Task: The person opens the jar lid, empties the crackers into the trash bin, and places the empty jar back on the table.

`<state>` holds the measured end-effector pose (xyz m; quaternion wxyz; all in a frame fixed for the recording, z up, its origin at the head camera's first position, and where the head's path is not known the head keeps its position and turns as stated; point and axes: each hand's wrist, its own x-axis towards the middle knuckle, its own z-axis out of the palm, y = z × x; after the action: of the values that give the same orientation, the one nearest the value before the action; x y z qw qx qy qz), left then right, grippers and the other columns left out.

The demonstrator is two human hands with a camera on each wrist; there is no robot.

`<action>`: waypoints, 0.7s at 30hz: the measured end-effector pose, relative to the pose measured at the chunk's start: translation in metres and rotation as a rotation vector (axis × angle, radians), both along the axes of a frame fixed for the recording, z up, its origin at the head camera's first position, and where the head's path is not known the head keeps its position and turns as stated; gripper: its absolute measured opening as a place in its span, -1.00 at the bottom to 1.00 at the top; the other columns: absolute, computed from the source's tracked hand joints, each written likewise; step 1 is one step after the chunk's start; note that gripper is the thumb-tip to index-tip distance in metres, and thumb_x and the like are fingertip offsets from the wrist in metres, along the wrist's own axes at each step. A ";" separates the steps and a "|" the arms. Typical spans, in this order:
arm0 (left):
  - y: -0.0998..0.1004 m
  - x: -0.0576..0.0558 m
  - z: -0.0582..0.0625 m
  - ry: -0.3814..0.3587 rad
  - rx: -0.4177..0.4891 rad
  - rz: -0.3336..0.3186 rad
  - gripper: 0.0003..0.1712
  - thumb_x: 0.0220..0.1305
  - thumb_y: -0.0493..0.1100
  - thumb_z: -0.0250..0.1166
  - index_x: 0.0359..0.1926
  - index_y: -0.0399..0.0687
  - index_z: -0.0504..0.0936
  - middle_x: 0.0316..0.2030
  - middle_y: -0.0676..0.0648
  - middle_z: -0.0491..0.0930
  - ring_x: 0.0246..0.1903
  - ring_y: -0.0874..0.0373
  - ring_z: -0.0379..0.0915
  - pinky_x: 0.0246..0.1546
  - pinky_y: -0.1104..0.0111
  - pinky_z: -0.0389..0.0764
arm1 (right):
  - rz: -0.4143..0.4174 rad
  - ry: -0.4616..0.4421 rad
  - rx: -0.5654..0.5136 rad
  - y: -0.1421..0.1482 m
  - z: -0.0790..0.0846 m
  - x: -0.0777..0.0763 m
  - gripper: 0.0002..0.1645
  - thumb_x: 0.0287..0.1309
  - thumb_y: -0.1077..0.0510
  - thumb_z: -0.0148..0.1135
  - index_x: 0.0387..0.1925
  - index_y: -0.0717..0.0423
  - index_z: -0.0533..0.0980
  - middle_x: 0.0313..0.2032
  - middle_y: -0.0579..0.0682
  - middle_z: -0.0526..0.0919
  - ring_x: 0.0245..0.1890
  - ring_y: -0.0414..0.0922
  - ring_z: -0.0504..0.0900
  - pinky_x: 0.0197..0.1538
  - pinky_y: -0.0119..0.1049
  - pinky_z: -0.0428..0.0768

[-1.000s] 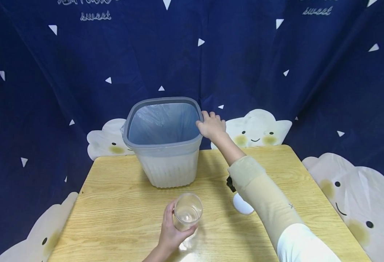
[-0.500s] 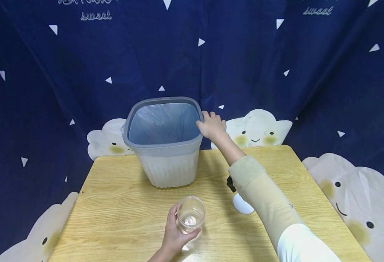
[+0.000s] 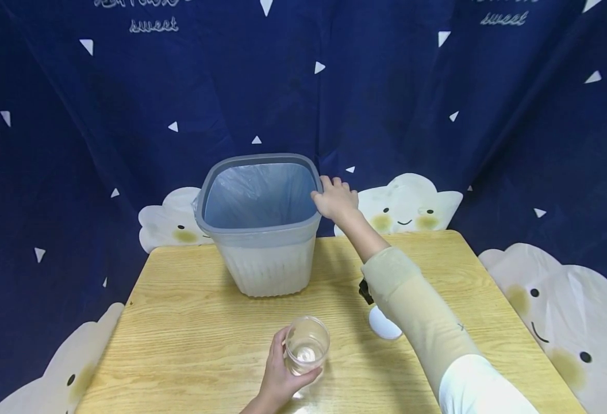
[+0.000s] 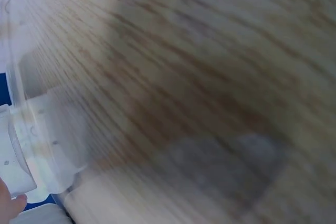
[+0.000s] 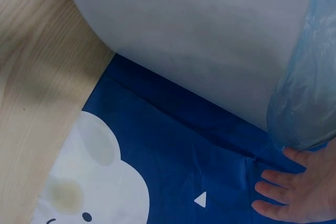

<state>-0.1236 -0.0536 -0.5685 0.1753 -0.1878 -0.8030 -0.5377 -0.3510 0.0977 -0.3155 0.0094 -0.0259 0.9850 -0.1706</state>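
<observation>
My left hand [image 3: 279, 376] grips a clear plastic cup [image 3: 307, 342] above the near part of the table, its mouth tilted up toward the head camera. In the left wrist view, part of the cup [image 4: 47, 140] and a fingertip [image 4: 6, 203] show at the lower left edge. Farther back stands a white trash bin [image 3: 267, 264] with a grey rim and a bluish plastic liner [image 3: 257, 195]. My right hand [image 3: 335, 200] touches the rim at its right side. In the right wrist view its fingers [image 5: 281, 195] are spread and mostly straight, next to the folded-over liner [image 5: 307, 93].
On the wooden table [image 3: 179, 328], a white round disc [image 3: 384, 323] lies partly under the right forearm's outline. A small black object [image 3: 365, 291] shows beside the sleeve [image 3: 417, 305]. A blue curtain [image 3: 396, 103] with printed clouds hangs behind and around the table.
My left hand has carried the cup a little to the right and nearer to me. The right hand and the bin have stayed in place.
</observation>
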 end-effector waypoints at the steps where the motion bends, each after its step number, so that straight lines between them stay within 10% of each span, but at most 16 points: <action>1: 0.000 0.000 0.000 -0.002 -0.006 -0.003 0.09 -0.32 -0.02 0.57 0.21 -0.21 0.15 0.06 -0.23 0.33 -0.01 -0.16 0.35 -0.07 0.04 0.53 | 0.001 -0.004 0.001 0.000 0.000 0.000 -0.28 0.28 -0.20 -0.26 0.39 -0.02 -0.01 0.36 0.14 0.03 0.32 0.13 0.03 0.29 0.13 0.06; 21: 0.000 0.006 -0.014 0.006 -0.005 -0.037 0.10 -0.38 -0.06 0.59 0.20 -0.15 0.16 0.03 -0.26 0.34 -0.05 -0.17 0.43 -0.11 0.06 0.56 | 0.001 0.014 0.001 0.000 -0.001 0.000 -0.28 0.28 -0.20 -0.26 0.38 -0.02 0.01 0.34 0.14 0.06 0.31 0.13 0.05 0.27 0.13 0.08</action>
<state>-0.1176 -0.0538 -0.5828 0.1672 -0.2045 -0.8003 -0.5383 -0.3509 0.0972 -0.3167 0.0027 -0.0273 0.9851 -0.1698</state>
